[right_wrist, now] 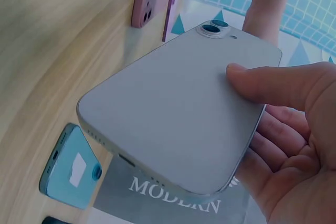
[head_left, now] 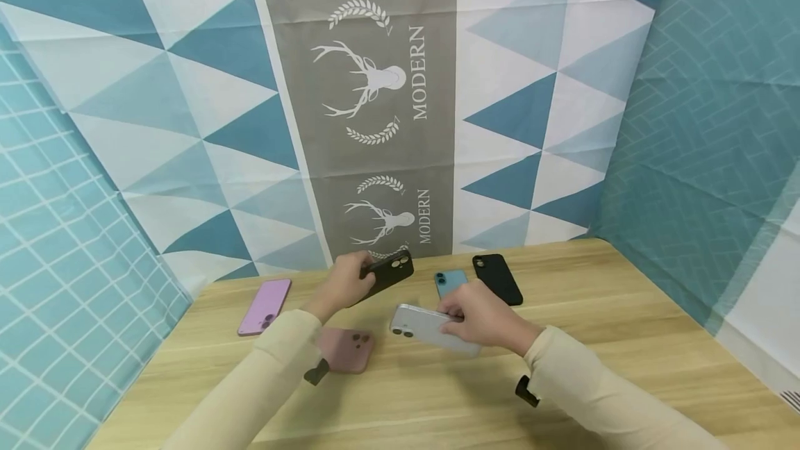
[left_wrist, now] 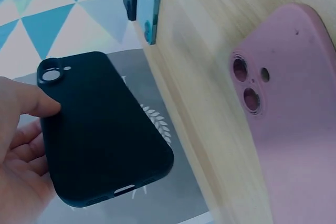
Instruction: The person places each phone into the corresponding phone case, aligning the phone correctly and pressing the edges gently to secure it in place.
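Note:
My left hand (head_left: 351, 280) grips an empty-looking black phone case (left_wrist: 105, 135) by one side, thumb on its back and fingers beneath. Light shows through the case's camera hole and bottom slot. In my right hand (head_left: 484, 314) is a silver-white smartphone (right_wrist: 178, 103), held by its edge with the thumb on its back and the two-lens camera facing up. Both items are raised above the table, apart from each other. Below the left forearm lies a pink phone case (head_left: 346, 351), partly covered by the sleeve. Just beyond the right hand is a teal smartphone (head_left: 448, 280), its lower part hidden.
A purple phone (head_left: 265, 305) lies toward the table's left edge. At the back right, another black phone case (head_left: 500, 280) lies beside the teal phone. The wooden table (head_left: 600, 311) meets a patterned cloth wall (head_left: 387, 158) behind, with tile-print sheets at both sides.

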`<move>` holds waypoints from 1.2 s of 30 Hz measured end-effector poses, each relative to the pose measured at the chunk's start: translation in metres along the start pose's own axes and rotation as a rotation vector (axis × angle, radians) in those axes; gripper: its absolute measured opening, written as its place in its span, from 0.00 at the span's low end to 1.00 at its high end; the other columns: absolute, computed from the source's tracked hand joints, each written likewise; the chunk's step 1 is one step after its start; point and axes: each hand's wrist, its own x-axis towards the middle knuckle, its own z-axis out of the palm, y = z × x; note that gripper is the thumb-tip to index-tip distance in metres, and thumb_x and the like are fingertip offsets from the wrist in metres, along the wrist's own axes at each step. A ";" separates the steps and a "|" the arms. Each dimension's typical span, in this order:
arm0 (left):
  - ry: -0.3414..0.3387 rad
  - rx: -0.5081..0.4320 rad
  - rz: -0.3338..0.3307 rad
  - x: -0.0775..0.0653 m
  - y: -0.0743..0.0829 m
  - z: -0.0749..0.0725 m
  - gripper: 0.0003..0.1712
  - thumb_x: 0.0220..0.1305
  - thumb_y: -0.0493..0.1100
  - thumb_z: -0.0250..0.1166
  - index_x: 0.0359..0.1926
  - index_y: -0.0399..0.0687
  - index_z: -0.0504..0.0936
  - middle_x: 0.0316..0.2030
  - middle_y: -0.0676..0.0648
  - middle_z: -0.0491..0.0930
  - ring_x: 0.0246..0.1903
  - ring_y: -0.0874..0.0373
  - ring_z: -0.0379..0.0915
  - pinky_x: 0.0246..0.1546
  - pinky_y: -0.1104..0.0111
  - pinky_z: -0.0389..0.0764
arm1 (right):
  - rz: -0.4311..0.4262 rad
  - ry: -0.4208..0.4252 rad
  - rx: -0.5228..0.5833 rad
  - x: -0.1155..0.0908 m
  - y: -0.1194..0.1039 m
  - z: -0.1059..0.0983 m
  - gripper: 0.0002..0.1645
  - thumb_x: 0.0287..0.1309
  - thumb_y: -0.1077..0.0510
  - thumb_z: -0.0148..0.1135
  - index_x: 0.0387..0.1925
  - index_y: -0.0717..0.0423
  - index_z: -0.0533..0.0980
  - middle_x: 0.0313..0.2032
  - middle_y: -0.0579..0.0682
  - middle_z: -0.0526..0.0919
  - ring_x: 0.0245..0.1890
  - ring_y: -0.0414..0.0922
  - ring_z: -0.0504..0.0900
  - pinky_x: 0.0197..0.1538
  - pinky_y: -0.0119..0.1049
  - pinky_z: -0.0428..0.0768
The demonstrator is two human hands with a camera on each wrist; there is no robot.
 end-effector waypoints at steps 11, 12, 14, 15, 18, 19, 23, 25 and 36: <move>0.033 0.012 -0.025 0.000 0.008 -0.013 0.13 0.57 0.37 0.62 0.44 0.37 0.82 0.41 0.39 0.85 0.43 0.48 0.82 0.46 0.57 0.84 | -0.011 0.042 0.023 -0.006 0.002 -0.005 0.05 0.49 0.62 0.71 0.23 0.52 0.81 0.24 0.45 0.87 0.20 0.26 0.73 0.24 0.21 0.72; 0.034 0.011 -0.018 0.000 0.008 -0.014 0.13 0.57 0.37 0.62 0.44 0.36 0.82 0.40 0.39 0.85 0.43 0.47 0.82 0.46 0.57 0.84 | -0.014 0.048 0.024 -0.007 0.002 -0.005 0.05 0.49 0.62 0.71 0.24 0.53 0.82 0.25 0.45 0.87 0.20 0.26 0.74 0.24 0.21 0.73; 0.050 0.004 -0.014 0.001 0.010 -0.016 0.13 0.57 0.37 0.62 0.42 0.36 0.82 0.39 0.39 0.85 0.42 0.47 0.82 0.45 0.57 0.84 | -0.015 0.059 0.027 -0.007 0.003 -0.007 0.03 0.49 0.62 0.71 0.25 0.53 0.83 0.25 0.46 0.88 0.21 0.27 0.76 0.25 0.21 0.74; 0.063 0.000 -0.009 0.001 0.010 -0.017 0.12 0.56 0.36 0.62 0.42 0.35 0.82 0.39 0.39 0.85 0.42 0.47 0.81 0.45 0.57 0.84 | -0.014 0.069 0.024 -0.007 0.003 -0.009 0.03 0.49 0.62 0.71 0.26 0.53 0.83 0.26 0.46 0.88 0.21 0.27 0.77 0.25 0.21 0.74; 0.095 -0.018 -0.011 0.002 0.012 -0.020 0.12 0.55 0.36 0.63 0.41 0.36 0.81 0.38 0.38 0.84 0.41 0.46 0.81 0.45 0.57 0.83 | -0.003 0.106 0.020 -0.005 0.004 -0.014 0.03 0.50 0.61 0.71 0.28 0.53 0.84 0.26 0.47 0.88 0.23 0.29 0.81 0.26 0.22 0.77; 0.105 -0.025 -0.014 0.002 0.013 -0.020 0.12 0.55 0.36 0.63 0.41 0.36 0.81 0.37 0.39 0.84 0.41 0.47 0.81 0.45 0.57 0.83 | 0.006 0.115 0.026 -0.003 0.004 -0.015 0.03 0.50 0.61 0.71 0.28 0.53 0.84 0.26 0.47 0.88 0.23 0.31 0.81 0.27 0.22 0.78; 0.161 -0.068 -0.006 0.002 0.015 -0.023 0.09 0.54 0.36 0.63 0.38 0.38 0.82 0.33 0.41 0.85 0.33 0.52 0.80 0.37 0.62 0.83 | 0.054 0.145 0.069 0.000 0.003 -0.020 0.03 0.50 0.60 0.71 0.30 0.53 0.84 0.28 0.47 0.88 0.26 0.34 0.84 0.32 0.26 0.84; 0.203 -0.105 -0.003 0.002 0.017 -0.027 0.08 0.54 0.35 0.63 0.36 0.39 0.82 0.29 0.43 0.84 0.27 0.56 0.77 0.32 0.67 0.80 | 0.072 0.163 0.087 0.000 0.002 -0.020 0.04 0.50 0.60 0.71 0.30 0.53 0.84 0.28 0.48 0.88 0.27 0.35 0.85 0.33 0.27 0.85; 0.282 -0.193 -0.028 -0.003 0.020 -0.044 0.07 0.54 0.36 0.63 0.35 0.40 0.82 0.25 0.44 0.83 0.23 0.58 0.74 0.30 0.70 0.76 | 0.123 0.271 0.186 0.003 0.000 -0.024 0.08 0.51 0.62 0.71 0.35 0.60 0.84 0.30 0.52 0.88 0.29 0.39 0.86 0.33 0.28 0.85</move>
